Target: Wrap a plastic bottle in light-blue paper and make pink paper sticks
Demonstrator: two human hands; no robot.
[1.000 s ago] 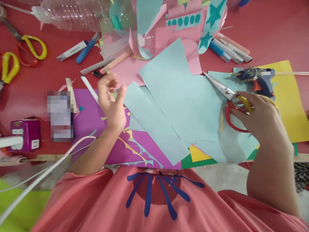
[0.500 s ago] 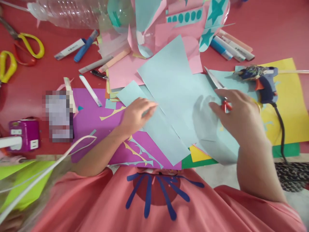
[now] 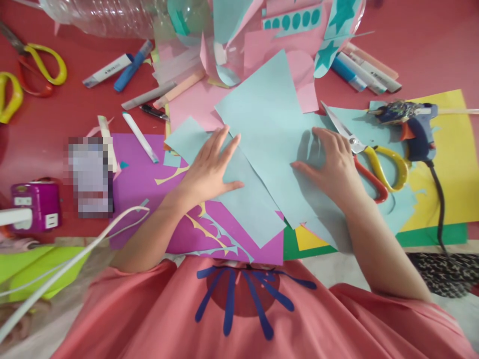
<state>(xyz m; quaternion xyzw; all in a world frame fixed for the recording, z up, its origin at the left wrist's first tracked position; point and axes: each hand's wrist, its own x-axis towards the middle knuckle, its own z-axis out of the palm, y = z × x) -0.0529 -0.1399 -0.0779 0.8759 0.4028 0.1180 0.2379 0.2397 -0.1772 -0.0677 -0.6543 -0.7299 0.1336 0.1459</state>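
My left hand [image 3: 213, 164] lies spread on a narrow light blue paper strip [image 3: 249, 209], its fingertips by the strip's upper edge. Right beside that strip is a larger light blue sheet [image 3: 262, 109], set at a slant. Over the right part of this sheet is my right hand [image 3: 329, 159], fingers apart and nothing held. Scissors [image 3: 359, 144] with one yellow and one red handle rest just right of my right hand, blades slightly apart, on more light blue paper. Purple paper [image 3: 138, 174] with thin curved scraps is under my left forearm.
A glue gun [image 3: 421, 127] lies on yellow paper [image 3: 449, 184] at the right. Markers [image 3: 366, 75] sit behind. Pink paper pieces and a clear bottle [image 3: 105, 17] are at the back. Left are more scissors [image 3: 47, 65], a phone [image 3: 90, 179] and a purple power adapter [image 3: 35, 207].
My right hand has moved left, off the scissors, which now lie on the paper. My left hand has spread its fingers, and the strip beneath it has shifted slightly left.
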